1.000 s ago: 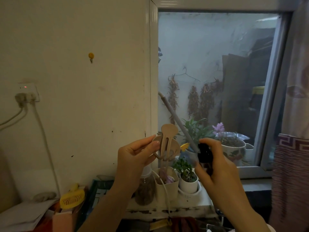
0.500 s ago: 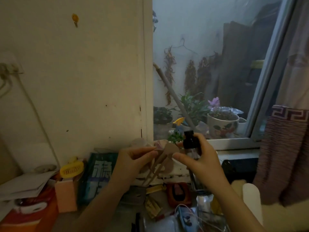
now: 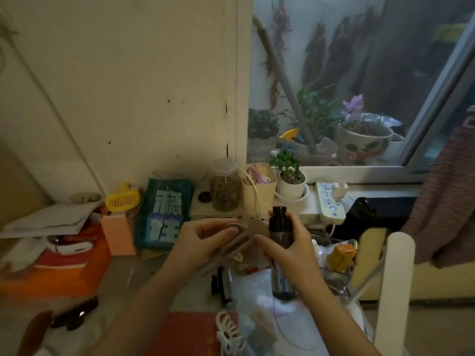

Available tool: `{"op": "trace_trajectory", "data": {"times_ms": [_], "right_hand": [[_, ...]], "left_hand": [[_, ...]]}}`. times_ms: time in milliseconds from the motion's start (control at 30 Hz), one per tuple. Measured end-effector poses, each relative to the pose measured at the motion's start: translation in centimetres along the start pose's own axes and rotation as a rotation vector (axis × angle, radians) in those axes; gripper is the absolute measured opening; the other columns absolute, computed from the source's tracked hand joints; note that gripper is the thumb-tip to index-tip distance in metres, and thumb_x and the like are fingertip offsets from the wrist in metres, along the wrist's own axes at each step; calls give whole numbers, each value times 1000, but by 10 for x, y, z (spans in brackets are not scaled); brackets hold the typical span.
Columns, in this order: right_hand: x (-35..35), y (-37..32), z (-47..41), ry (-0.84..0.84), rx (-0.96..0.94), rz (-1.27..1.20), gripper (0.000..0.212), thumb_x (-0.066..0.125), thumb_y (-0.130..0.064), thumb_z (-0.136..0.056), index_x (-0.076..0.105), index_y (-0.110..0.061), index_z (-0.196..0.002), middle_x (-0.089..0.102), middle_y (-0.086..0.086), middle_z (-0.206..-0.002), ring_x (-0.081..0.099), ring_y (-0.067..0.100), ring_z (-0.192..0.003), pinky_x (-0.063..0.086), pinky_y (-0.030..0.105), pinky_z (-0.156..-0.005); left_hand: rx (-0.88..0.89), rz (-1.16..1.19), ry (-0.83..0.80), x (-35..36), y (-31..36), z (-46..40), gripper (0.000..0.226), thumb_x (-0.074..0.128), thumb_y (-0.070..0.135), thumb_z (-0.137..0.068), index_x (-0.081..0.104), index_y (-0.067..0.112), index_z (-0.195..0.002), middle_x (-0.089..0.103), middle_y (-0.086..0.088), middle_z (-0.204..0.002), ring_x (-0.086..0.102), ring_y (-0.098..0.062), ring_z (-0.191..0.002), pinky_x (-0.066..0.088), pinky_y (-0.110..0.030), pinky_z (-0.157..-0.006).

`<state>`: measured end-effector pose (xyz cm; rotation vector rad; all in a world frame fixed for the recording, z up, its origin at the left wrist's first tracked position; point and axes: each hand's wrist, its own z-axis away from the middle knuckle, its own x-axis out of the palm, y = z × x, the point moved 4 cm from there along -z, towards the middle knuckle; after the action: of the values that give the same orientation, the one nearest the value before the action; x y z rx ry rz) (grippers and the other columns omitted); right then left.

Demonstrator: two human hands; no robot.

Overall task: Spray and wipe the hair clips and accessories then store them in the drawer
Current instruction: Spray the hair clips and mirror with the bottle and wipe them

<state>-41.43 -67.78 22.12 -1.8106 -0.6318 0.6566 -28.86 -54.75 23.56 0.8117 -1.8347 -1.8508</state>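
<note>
My left hand (image 3: 198, 242) pinches a beige hair clip (image 3: 232, 242) between thumb and fingers, the clip's prongs slanting down to the left. My right hand (image 3: 290, 249) grips a dark spray bottle (image 3: 281, 253) upright just right of the clip, with its black cap level with the fingertips. The right thumb reaches toward the clip's rounded head. A white claw clip (image 3: 228, 335) lies on a red cloth (image 3: 185, 332) at the bottom, and a dark clip (image 3: 74, 314) lies at the lower left.
The desk is crowded: a jar (image 3: 225, 186), a beige box (image 3: 258, 188), a potted plant (image 3: 291, 176), a power strip (image 3: 330, 201), a blue bag (image 3: 164, 214), a yellow fan (image 3: 123, 200), an orange box (image 3: 69, 265). A white chair post (image 3: 395, 291) stands right.
Both hands have come down from in front of the window to just above the desk, clip and bottle still held. The view has tilted down to the desk.
</note>
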Motion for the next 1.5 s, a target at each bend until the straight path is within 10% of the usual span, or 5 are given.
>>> {"op": "trace_trajectory", "data": {"times_ms": [700,833,1233,1500], "right_hand": [[67,134,60,-60,460,55,32,75,-10,-75,54,-20,-96,67,2,-80,67,9,-75,53,22,-68],[66,150,75,-43,530,93,38,76,-10,-73,54,-20,-103,68,2,-76,66,8,-70,52,16,-64],[77,192,106,29,702,140,57,82,-21,-66,54,-23,-115,66,4,-85,66,25,-80,55,54,-78],[77,194,107,12,693,135,48,78,-12,-72,53,-31,-109,66,6,-78,66,24,-71,55,28,-58]], "left_hand": [[-547,-47,194,-62,-204,-3,32,77,0,-71,69,9,-101,66,1,-92,63,-11,-81,49,-9,-51],[-650,-64,275,-77,-262,-19,30,79,4,-69,69,15,-95,67,-1,-95,63,-15,-89,52,-22,-68],[-672,-212,305,-77,-343,-47,24,79,2,-69,71,13,-88,65,3,-85,60,-12,-83,46,-22,-73],[-630,-363,299,-83,-347,-43,37,78,12,-73,70,9,-108,69,-7,-108,60,-13,-92,44,-21,-80]]}}
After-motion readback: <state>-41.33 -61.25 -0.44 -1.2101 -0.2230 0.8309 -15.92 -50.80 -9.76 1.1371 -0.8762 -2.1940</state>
